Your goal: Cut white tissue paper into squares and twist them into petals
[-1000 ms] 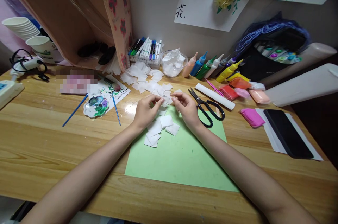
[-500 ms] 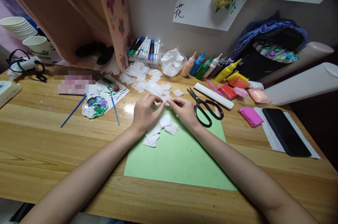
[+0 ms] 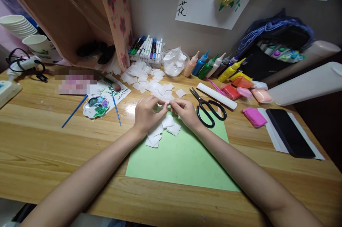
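My left hand point(image 3: 148, 113) and my right hand point(image 3: 185, 112) meet fingertip to fingertip over the far edge of a green sheet of paper point(image 3: 187, 163). Each is closed in a pinch. A small bit of white tissue paper shows between the fingertips, mostly covered by them. Below the hands, several white tissue squares point(image 3: 153, 139) lie on the green sheet. A larger spread of tissue squares point(image 3: 139, 72) reaches back from the hands over the wooden table. Black-handled scissors point(image 3: 205, 107) lie right of my right hand, partly on the sheet.
At the back stand a bowl of crumpled tissue point(image 3: 175, 63), markers point(image 3: 146, 50) and paint bottles point(image 3: 204, 66). A white roll point(image 3: 216, 96), clay packets point(image 3: 240, 89) and a phone point(image 3: 290, 132) lie right. Left are a paint palette point(image 3: 96, 107), brushes point(image 3: 74, 111) and paper cups point(image 3: 39, 43).
The fingertips have shifted slightly against each other, with a small gap now showing between the two hands. Otherwise only the camera view has moved a little.
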Tool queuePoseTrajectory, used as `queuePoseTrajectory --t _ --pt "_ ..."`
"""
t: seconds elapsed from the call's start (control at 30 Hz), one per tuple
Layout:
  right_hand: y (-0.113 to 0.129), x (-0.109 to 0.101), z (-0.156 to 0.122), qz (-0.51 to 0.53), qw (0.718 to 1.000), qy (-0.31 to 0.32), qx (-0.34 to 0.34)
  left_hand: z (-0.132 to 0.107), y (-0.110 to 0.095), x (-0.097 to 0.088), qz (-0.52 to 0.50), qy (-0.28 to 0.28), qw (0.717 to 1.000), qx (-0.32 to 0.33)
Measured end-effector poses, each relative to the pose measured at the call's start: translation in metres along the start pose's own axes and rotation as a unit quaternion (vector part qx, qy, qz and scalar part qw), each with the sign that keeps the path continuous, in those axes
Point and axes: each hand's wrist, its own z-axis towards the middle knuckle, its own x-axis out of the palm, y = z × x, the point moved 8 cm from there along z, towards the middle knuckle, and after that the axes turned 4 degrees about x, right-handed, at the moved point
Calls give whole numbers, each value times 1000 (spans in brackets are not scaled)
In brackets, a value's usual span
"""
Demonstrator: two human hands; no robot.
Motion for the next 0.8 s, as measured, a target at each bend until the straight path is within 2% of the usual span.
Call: queuePoseTrajectory --t 0.37,0.8 --pt "-8 4 -1 1 1000 2 9 0 15 3 -109 1 993 -44" --pt "-4 4 -1 -11 1000 10 18 0 15 3 -120 0 992 -47"
